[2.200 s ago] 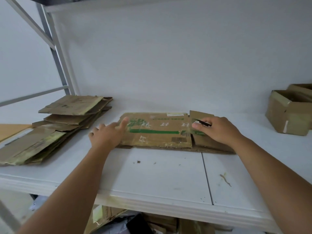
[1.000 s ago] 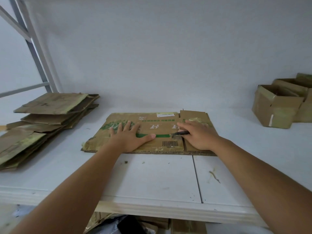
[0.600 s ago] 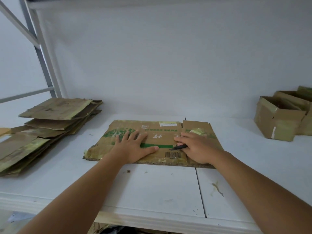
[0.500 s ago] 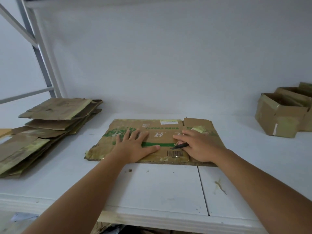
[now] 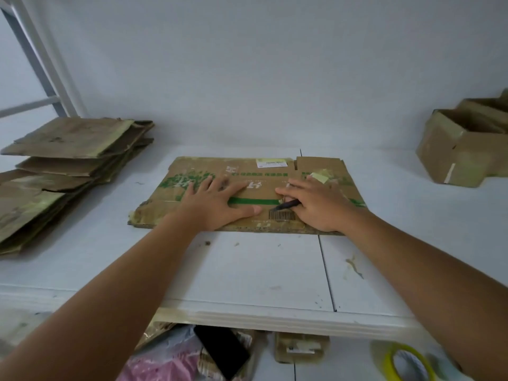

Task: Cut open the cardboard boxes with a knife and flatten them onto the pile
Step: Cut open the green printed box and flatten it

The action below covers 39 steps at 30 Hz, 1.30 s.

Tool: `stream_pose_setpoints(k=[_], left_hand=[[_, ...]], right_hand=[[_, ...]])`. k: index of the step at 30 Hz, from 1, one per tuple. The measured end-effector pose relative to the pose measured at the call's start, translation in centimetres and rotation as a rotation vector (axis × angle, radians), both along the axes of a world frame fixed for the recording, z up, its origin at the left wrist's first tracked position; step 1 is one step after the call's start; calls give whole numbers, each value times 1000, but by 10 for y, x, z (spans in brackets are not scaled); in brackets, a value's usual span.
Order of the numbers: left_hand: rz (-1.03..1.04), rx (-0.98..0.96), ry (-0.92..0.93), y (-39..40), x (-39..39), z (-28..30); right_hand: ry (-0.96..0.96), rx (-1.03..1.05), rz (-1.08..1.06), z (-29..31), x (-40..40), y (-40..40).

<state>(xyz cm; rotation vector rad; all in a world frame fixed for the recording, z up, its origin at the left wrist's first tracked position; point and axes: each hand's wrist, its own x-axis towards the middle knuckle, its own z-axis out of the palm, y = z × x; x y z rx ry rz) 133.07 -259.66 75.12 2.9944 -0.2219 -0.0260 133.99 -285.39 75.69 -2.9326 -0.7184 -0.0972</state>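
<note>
**Pressing a cut box flat on the shelf**

Both of our hands have slid inward across the flattened box point(image 5: 275, 185) since two seconds ago, when they sat at its outer edges, and the box now lies closer to us. Our left hand point(image 5: 217, 204) lies palm down with fingers spread straight, pressing the green-printed panel. Our right hand point(image 5: 316, 204) also bears down on the cardboard, its fingers curled around a dark knife point(image 5: 286, 206) whose tip points left toward the barcode. The box lies flat on the white shelf point(image 5: 261, 270), centre, well apart from the pile of flattened cardboard point(image 5: 63, 166) at left. Uncut open boxes point(image 5: 464, 149) wait at far right. We judge the flattening step nearly done. Next, the box needs lifting or sliding left onto the pile, with the blade kept clear of our left fingers.
</note>
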Motion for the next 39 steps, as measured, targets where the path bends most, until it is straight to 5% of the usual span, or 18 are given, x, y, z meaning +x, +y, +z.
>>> stream_pose_setpoints(k=[12,16,20,23,29,35,39], left_hand=[[-26,-56,-5,0,-7,2],[-23,-62,39,0,-5,3],[-17,-57,-22,1,-6,2],[58,-69,-26,4,-8,6],[179,-19,88,5,-9,6],[203,-122,-56,18,-7,10],[357,-19,16,29,-3,7]], right_hand=[[13,176,-93,1,4,-5],[0,20,-126,-3,6,-1],[-5,85,-104,1,3,-4],[-23,179,-121,6,7,-22],[61,31,-205,-3,13,-25],[57,135,-210,0,17,-29],[87,196,-200,-2,21,-34]])
